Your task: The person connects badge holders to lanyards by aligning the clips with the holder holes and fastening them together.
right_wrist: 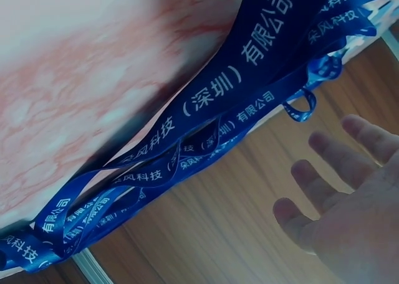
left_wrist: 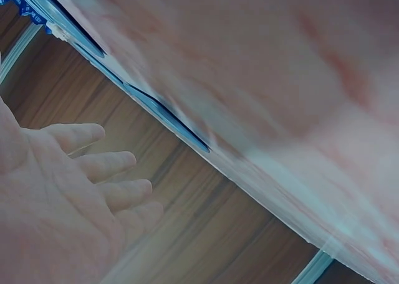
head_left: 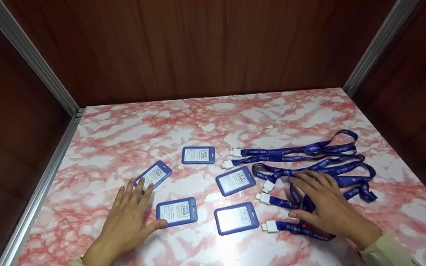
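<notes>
Several blue ID card holders with white inserts lie flat and apart. My left hand (head_left: 128,216), fingers straight, is over the left side; its fingertips overlap the tilted card holder (head_left: 157,173) and its thumb the near-left card holder (head_left: 178,208). In the left wrist view that palm (left_wrist: 56,203) is bare and holds nothing. My right hand (head_left: 325,205) hovers with extended fingers above several dark blue printed lanyards (head_left: 290,152), hiding part of them. The right wrist view shows those fingers (right_wrist: 321,184) apart from the straps (right_wrist: 206,103). White buckles (head_left: 270,226) end the lanyards, pointing left.
More card holders lie at the back (head_left: 198,161), the centre right (head_left: 236,181) and the near right (head_left: 231,221). The red-and-white marbled table (head_left: 142,125) is bounded by brown wood panels (head_left: 205,48) with metal corner strips (head_left: 39,59).
</notes>
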### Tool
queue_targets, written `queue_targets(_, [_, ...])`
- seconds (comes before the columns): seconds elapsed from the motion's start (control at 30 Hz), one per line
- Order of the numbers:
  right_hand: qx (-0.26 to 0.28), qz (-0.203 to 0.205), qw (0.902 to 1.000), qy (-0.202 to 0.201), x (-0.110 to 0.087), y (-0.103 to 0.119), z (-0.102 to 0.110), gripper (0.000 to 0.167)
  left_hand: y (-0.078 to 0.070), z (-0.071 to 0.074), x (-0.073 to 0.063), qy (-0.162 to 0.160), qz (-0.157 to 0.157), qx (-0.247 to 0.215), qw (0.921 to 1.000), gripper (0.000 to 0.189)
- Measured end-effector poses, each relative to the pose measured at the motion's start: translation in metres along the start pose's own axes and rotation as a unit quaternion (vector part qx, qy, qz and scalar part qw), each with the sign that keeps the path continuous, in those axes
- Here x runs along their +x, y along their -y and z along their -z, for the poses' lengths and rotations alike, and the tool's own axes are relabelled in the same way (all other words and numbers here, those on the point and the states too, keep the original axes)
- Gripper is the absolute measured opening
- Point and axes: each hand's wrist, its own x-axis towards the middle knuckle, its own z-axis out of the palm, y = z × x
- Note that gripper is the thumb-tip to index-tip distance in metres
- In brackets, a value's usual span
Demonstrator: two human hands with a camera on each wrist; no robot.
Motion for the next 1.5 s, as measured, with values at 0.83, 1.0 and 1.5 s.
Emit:
queue_targets(0.83, [0.001, 0.078, 0.9958, -0.047, -0.001, 0.014, -0.009, 0.076, -0.017, -0.004, 0.003, 0.017, -0.014, 0.005, 0.9997, 0.103])
queue_targets(1.0, [0.004, 0.094, 0.994, -0.056, 0.0, 0.017, -0.011, 0.073, -0.019, -0.004, 0.004, 0.022, -0.014, 0.0, 0.9997, 0.103])
queue_targets(1.5, [-0.002, 0.115, 0.9923, -0.047, 0.0, 0.026, -0.016, 0.073, -0.028, -0.003, 0.005, 0.033, -0.023, -0.009, 0.9992, 0.103])
